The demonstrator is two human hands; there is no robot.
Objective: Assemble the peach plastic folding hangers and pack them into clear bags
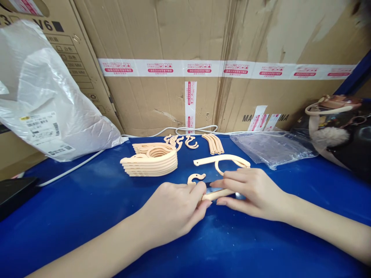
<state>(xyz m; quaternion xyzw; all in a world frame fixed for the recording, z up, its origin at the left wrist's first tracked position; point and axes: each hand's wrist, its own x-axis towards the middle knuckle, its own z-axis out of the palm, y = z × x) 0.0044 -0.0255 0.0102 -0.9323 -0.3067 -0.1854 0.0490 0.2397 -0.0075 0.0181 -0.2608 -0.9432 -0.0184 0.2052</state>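
My left hand (176, 208) pinches the left end of a cream plastic hanger arm (217, 194) between thumb and fingers. Over the right end of the same piece lie the fingers of my right hand (252, 190), with the thumb below it. Just behind my left fingers shows a cream hook (191, 178); whether it joins the held arm is hidden. A longer curved hanger arm (222, 158), with a ring-like curve under it, lies behind my right hand. To the left is a neat stack of folded hangers (150, 164).
Loose hooks (191, 143) and a row of short curved strips (213, 144) lie at the back. A clear plastic bag (272, 146) is at right, beside a dark bag (342, 131). A white cable, a silver mailer (55, 96) and cardboard boxes (162, 100) border the blue table (87, 227).
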